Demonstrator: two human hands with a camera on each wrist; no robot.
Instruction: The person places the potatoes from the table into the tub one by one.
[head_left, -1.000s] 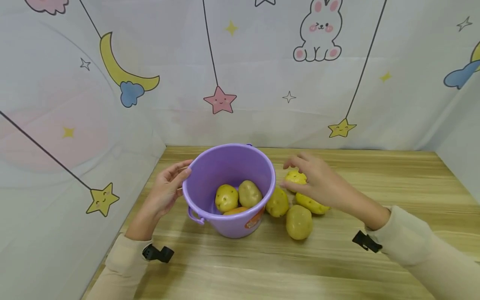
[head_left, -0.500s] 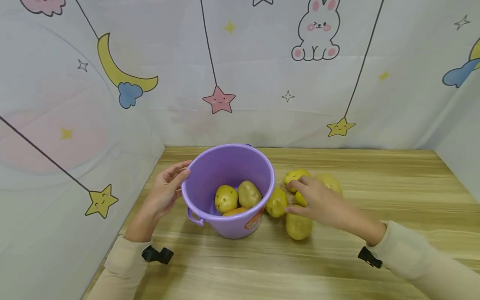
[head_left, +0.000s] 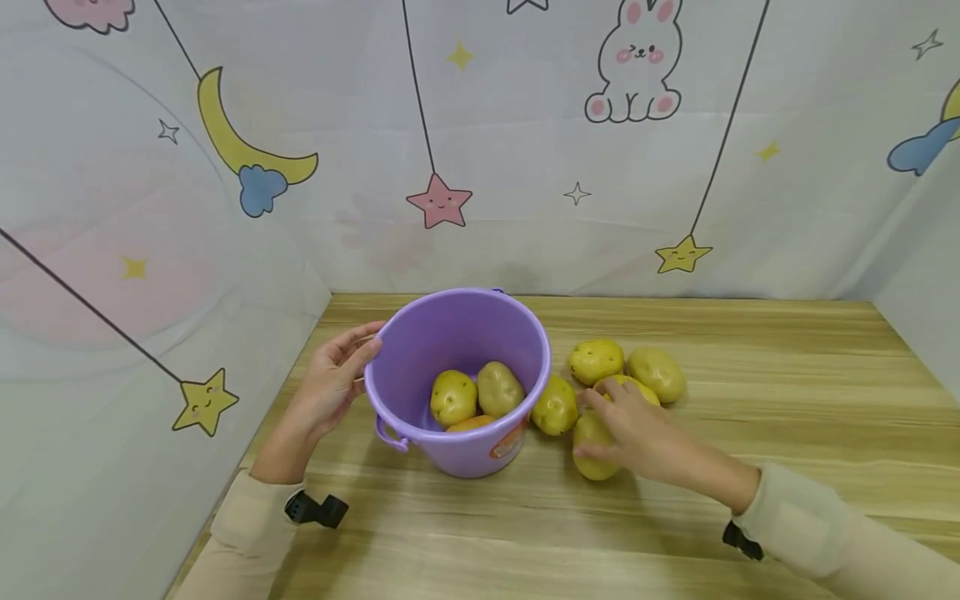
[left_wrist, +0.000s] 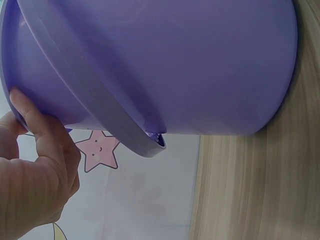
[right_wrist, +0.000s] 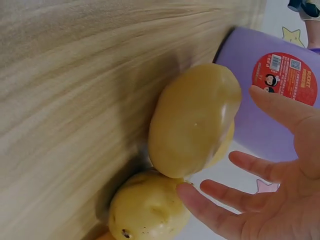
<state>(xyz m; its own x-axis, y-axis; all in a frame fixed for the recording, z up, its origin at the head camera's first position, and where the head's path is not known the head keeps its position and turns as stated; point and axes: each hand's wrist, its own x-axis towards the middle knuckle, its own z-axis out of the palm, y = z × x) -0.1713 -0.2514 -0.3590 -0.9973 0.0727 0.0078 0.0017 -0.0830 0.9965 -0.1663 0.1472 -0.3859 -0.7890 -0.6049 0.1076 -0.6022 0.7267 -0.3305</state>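
Observation:
My left hand (head_left: 330,383) holds the rim of a purple bucket (head_left: 457,325) at its left side, thumb near the rim. The bucket leans slightly toward me, with a yellow potato (head_left: 453,397), a tan potato (head_left: 500,388) and a partly hidden orange item (head_left: 472,423) inside. Right of it, my right hand (head_left: 637,433) hovers with spread fingers over another tan potato (right_wrist: 195,120); the right wrist view shows a gap between them. Close by lie a yellow potato (head_left: 555,406) against the bucket, a second yellow potato (head_left: 596,361) and a tan potato (head_left: 657,374).
An elongated yellow item (head_left: 633,389) is partly hidden behind my right hand. The wooden tabletop (head_left: 465,533) runs back to a white cloth wall (head_left: 525,250) with printed stars. The bucket's handle (left_wrist: 95,95) hangs down its outer side.
My right hand has come from the back of the potato group toward me, over the nearest tan potato, uncovering the tan one at the back right. Left hand and bucket stay put.

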